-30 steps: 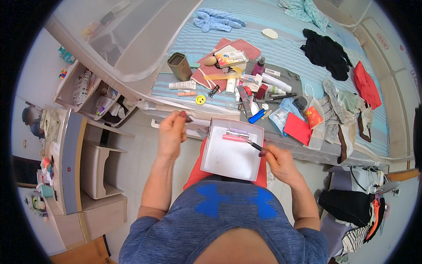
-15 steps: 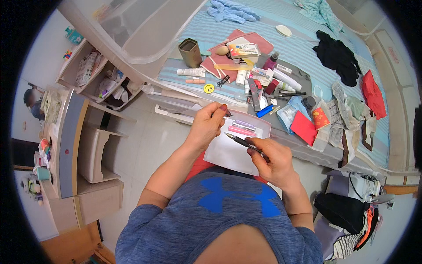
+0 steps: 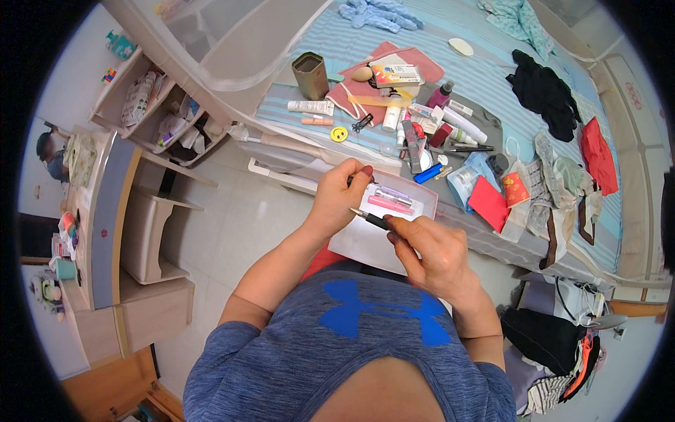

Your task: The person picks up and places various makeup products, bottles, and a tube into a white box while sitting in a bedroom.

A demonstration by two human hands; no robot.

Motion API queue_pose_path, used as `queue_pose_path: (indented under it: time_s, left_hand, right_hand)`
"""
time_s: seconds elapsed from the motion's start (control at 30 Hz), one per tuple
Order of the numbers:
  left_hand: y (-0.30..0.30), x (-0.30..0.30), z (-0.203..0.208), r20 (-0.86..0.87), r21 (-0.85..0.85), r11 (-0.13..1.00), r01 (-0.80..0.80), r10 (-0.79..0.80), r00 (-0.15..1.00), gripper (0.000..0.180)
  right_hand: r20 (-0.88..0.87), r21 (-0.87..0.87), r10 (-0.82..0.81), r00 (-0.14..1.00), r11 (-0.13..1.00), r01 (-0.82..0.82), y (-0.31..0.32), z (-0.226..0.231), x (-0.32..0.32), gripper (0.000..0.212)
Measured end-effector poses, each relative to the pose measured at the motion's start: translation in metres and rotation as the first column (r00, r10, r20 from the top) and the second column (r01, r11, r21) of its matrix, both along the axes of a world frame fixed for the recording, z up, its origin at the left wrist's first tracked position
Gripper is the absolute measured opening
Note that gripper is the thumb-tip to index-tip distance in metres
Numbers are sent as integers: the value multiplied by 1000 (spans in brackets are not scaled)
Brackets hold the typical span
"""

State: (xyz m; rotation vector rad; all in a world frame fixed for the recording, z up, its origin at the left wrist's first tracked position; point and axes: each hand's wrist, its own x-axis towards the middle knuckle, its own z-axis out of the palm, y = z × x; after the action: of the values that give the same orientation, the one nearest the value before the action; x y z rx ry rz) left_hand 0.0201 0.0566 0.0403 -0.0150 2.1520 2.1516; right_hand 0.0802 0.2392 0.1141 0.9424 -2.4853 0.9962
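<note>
1. Holding a slim black pen-shaped stick with a silvery pointed tip [image 3: 373,219], the right hand [image 3: 432,257] had thumb and forefinger pinched on its shaft, the other fingers curled behind.
2. Left hand [image 3: 339,195]: fingers bent and narrowed together, a small dark piece [image 3: 350,181] showing at the thumb and forefinger; its kind could not be told.
3. Position of the stick: above the box, tip pointing left, just beside the left hand; whether tip and hand touched could not be told.
4. One shallow, open, pale pinkish-white rectangular box [image 3: 355,243], in front of the person's body, partly hidden by both hands.
5. Inside the box, near its far side: one slim pink stick [image 3: 390,205] and one lilac-and-silver tube [image 3: 392,195], lying side by side.
6. Beyond the box, one bed with a blue striped sheet [image 3: 450,21].
7. On the bed, nearest the box: one bright blue cylinder [image 3: 427,174]; one round yellow smiling-face disc [image 3: 339,133]; one peach-coloured tube [image 3: 317,122]; one white squeeze tube [image 3: 311,107].
8. Farther back: one upright brown open-topped container [image 3: 309,75]; one folded pink cloth [image 3: 390,53] bearing an egg-shaped beige sponge [image 3: 362,74].
9. Toward the right: one flat red envelope [image 3: 491,208]; one crumpled black garment [image 3: 541,91].
</note>
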Motion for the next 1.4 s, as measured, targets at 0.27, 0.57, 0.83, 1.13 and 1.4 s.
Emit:
queue_pose_path:
  time_s: [0.27, 0.57, 0.83, 1.13, 1.4]
  left_hand:
    - [-5, 1, 3, -198, -349, 934, -78, 8, 980, 16]
    - [-8, 0, -3, -196, -367, 928, -64, -10, 981, 16]
    - [-9, 1, -6, -174, -368, 929, -43, -23, 984, 16]
    - [-16, 1, 8, 315, 252, 962, 109, -187, 931, 27]
    - [-24, 2, 6, 364, 512, 851, 121, -342, 866, 30]
  right_hand:
    - [-42, 58, 55, 998, 997, -53, -2, 3, 0, 29]
    - [-55, 186, -51, 997, 981, 61, 1, 5, 1, 26]
    - [-40, 164, -51, 998, 985, 57, 1, 5, 0, 25]
    - [165, -18, -108, 980, 993, 113, 14, -7, -4, 20]
    - [166, -43, -141, 976, 988, 150, 19, -14, -9, 18]
